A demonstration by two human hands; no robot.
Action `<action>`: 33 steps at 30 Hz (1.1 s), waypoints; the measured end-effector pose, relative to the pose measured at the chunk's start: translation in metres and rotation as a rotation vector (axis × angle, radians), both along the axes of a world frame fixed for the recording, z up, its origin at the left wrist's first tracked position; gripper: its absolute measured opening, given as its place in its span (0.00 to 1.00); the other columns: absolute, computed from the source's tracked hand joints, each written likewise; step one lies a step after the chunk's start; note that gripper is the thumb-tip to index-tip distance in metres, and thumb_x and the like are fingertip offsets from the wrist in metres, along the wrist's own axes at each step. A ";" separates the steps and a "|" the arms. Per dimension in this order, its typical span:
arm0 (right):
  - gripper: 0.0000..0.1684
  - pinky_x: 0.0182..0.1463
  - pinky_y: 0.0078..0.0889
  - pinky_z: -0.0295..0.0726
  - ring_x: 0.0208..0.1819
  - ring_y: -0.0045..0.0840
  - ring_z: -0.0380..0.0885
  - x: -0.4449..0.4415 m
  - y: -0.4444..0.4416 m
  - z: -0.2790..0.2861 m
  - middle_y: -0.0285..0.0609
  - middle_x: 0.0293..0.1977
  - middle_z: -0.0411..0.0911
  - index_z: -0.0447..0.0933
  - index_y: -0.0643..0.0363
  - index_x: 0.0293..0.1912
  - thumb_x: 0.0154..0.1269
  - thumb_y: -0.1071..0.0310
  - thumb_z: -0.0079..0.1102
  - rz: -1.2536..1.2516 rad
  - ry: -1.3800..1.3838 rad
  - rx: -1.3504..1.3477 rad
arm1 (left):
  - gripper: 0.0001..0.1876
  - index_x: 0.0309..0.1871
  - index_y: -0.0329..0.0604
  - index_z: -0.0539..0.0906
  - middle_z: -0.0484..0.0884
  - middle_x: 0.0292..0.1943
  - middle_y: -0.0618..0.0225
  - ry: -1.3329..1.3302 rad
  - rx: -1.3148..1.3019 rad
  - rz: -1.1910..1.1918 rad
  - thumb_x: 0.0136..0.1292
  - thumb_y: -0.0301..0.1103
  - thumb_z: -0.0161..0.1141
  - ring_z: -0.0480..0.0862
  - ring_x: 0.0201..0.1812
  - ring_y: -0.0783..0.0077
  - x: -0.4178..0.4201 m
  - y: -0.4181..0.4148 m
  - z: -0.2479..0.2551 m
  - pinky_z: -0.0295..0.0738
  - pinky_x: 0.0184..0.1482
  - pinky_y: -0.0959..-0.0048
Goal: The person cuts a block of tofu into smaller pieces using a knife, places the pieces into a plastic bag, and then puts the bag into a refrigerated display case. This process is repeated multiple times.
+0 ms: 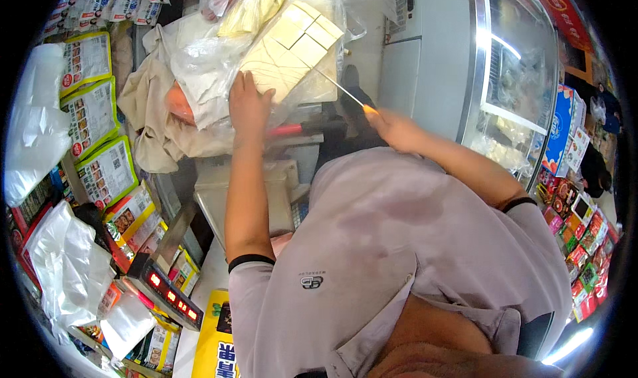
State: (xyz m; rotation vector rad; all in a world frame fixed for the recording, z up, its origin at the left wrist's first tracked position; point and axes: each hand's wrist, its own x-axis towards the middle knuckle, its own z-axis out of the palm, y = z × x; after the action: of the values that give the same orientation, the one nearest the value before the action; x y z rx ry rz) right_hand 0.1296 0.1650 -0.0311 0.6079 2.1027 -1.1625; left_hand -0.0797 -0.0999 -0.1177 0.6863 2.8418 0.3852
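Observation:
A pale yellow slab of what looks like tofu (pixel 281 69) lies on plastic film before me. Dark cut lines part its far end into several blocks, and thin creases mark the near end. My left hand (pixel 250 101) rests at its near left corner, thumb and fingers apart, touching the slab. In my right hand (pixel 398 128) is the yellow-orange handle of a thin-bladed knife (pixel 344 89). The blade slants up and left, its tip at the slab's right edge beside a cut. A crumpled yellow sheet or cloth (pixel 259 9) lies in clear plastic just beyond the slab.
Beige cloth (pixel 149 108) drapes left of the slab, with an orange-red item (pixel 179 103) under it. A grey cabinet (pixel 438 54) and glass-fronted case (pixel 518 69) stand at right. Left are hanging food packets (pixel 89 108), plastic bags (pixel 70 263) and a lit red digital display (pixel 169 293).

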 end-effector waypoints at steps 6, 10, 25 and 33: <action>0.33 0.54 0.54 0.75 0.47 0.58 0.79 -0.092 -0.062 -0.046 0.68 0.40 0.80 0.77 0.71 0.42 0.79 0.47 0.37 0.028 0.231 -0.045 | 0.38 0.68 0.36 0.73 0.64 0.73 0.46 -0.041 -0.003 -0.070 0.55 0.42 0.73 0.65 0.72 0.47 0.002 0.001 0.007 0.61 0.73 0.57; 0.34 0.52 0.52 0.76 0.43 0.56 0.80 -0.116 -0.085 -0.060 0.65 0.36 0.81 0.78 0.70 0.42 0.79 0.46 0.38 0.036 0.221 -0.062 | 0.38 0.68 0.36 0.73 0.64 0.73 0.47 -0.037 0.015 -0.055 0.56 0.42 0.73 0.65 0.72 0.47 0.004 -0.004 0.001 0.61 0.73 0.57; 0.34 0.52 0.56 0.76 0.43 0.60 0.80 -0.116 -0.102 -0.076 0.68 0.36 0.81 0.79 0.73 0.39 0.77 0.48 0.39 -0.005 0.290 0.064 | 0.39 0.69 0.38 0.73 0.64 0.73 0.49 -0.043 0.045 -0.046 0.55 0.43 0.73 0.66 0.71 0.48 0.005 -0.007 -0.003 0.63 0.72 0.57; 0.38 0.50 0.54 0.78 0.41 0.58 0.81 -0.140 -0.103 -0.108 0.70 0.36 0.81 0.79 0.76 0.41 0.79 0.47 0.35 0.035 0.015 0.012 | 0.35 0.70 0.52 0.74 0.63 0.74 0.51 0.040 -0.024 -0.151 0.58 0.44 0.71 0.65 0.73 0.51 0.002 -0.004 -0.003 0.66 0.70 0.55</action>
State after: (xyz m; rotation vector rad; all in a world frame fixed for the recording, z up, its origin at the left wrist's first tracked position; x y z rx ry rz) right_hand -0.0107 0.0619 -0.1394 0.5676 2.1265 -1.1389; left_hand -0.0775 -0.1035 -0.1212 0.9068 2.8025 0.3165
